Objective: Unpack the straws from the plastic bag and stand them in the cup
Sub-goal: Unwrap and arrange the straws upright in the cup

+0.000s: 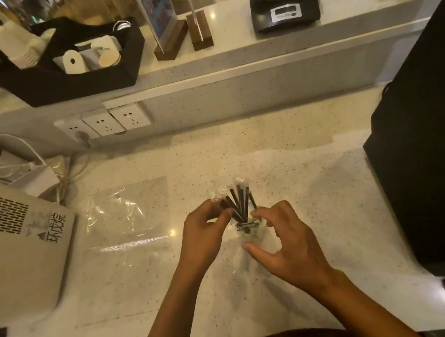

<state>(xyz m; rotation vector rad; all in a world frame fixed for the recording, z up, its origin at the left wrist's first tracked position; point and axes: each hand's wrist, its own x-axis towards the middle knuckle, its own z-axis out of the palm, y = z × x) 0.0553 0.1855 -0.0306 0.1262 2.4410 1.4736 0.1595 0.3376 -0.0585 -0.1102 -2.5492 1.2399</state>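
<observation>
Dark straws (239, 203) in clear wrappers are standing fanned out in a clear cup (249, 234) on the speckled tabletop (318, 198). The left hand (206, 234) is pinching one of the leftmost straws between thumb and fingers (228, 212), near its top. The right hand (287, 240) is cupping the cup's right side, fingers curled loosely near the rim; whether they are actually gripping it, I cannot tell. An emptied plastic bag (126, 220) is lying flat to the left, well apart from the cup.
</observation>
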